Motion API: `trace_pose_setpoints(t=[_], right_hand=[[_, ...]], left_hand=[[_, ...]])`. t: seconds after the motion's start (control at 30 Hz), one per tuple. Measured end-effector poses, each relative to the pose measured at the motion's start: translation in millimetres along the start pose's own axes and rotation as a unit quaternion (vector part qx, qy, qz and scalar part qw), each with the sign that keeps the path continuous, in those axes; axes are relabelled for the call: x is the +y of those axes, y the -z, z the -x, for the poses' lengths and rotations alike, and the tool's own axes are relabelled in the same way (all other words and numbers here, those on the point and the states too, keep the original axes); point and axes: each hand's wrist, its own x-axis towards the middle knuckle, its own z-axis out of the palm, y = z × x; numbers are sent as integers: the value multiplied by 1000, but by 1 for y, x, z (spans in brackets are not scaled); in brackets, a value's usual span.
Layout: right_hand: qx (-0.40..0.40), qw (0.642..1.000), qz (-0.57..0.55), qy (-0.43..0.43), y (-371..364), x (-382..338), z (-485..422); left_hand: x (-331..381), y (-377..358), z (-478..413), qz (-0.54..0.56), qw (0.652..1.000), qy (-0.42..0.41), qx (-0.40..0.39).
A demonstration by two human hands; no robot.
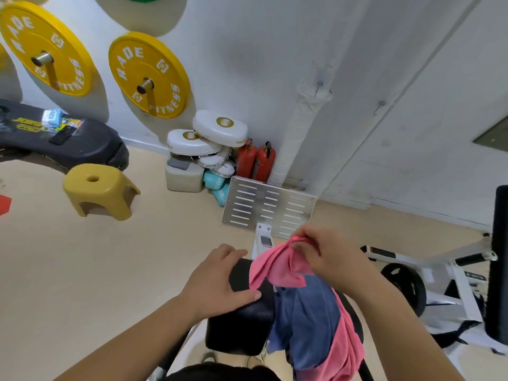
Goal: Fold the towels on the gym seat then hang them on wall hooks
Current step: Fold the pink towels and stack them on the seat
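A pink towel [277, 266] lies bunched over the black gym seat [242, 323], its far end lifted. My right hand [324, 251] pinches that lifted end between the fingers. A blue towel [308, 317] lies crumpled on the seat under the pink one and hangs over the near edge. My left hand [220, 276] rests flat on the seat's left part, its thumb touching the pink towel's edge, holding nothing. Two metal wall hooks [319, 85] [380, 104] stick out of the white wall above and to the right.
A slotted metal footplate [268, 206] stands just beyond the seat. Two red fire extinguishers [255, 160], white pads [209, 138] and a yellow stool [97, 189] sit by the wall. Yellow weight plates [149, 75] hang at left. A white machine frame [439, 273] is at right.
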Motion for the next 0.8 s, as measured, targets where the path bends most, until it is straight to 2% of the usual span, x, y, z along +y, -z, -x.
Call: trace_pose_setpoints(t=[0.13,0.2,0.3,0.37,0.47,0.63,0.73,0.8], right_hand=[[23,996,14,83,2,-25,-9],[32,993,35,112,4,-32,-9],[10,992,35,119,10,-34,-7],[-3,994,21,103,18,-31,-6],[-1,998,-27,58,27,-23,-6],[8,993,-113,-42,23,2,-5],[23,982,-152,-109,0,32,-3],[34,969,-188,-156,-24,54,-2]], left_hand=[[64,16,-17,145,987,-60,47],[87,22,-21,207,974,-63,71],[84,25,-22,167,982,-38,84],[64,23,-23,106,992,-20,68],[30,20,-22,37,999,31,-12],[-13,17,-7,110,979,98,-142],[-35,21,4,165,965,134,-151],[-47,28,11,272,936,177,-134]])
